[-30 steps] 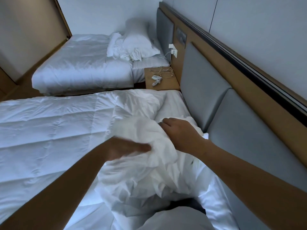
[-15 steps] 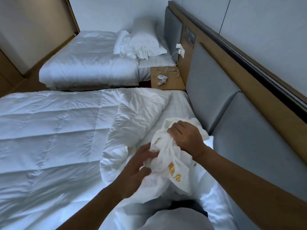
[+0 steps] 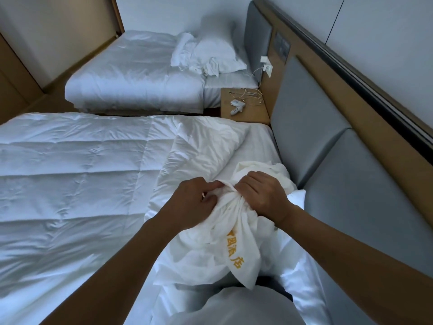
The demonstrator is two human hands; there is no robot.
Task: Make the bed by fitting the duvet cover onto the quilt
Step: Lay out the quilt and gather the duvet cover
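Observation:
A white stitched quilt (image 3: 77, 184) lies spread over the near bed, its right end folded back near the headboard. The duvet cover (image 3: 210, 245), white cloth with yellow printed characters, is bunched up in front of me over the quilt's folded end. My left hand (image 3: 194, 202) pinches a gathered fold of the cover at its top. My right hand (image 3: 264, 195) grips the same bunch just to the right, fingers curled into the cloth. The two hands nearly touch.
A grey padded headboard (image 3: 311, 127) runs along the right. A wooden nightstand (image 3: 246, 113) with cables and a small white device stands between the beds. The far bed (image 3: 133, 78) carries a pillow and crumpled linen. A wall charger (image 3: 266, 65) hangs above the nightstand.
My left hand went from hovering flat over the cloth to pinching the gathered cover beside my right hand. The cover is now bunched tighter and its yellow print shows.

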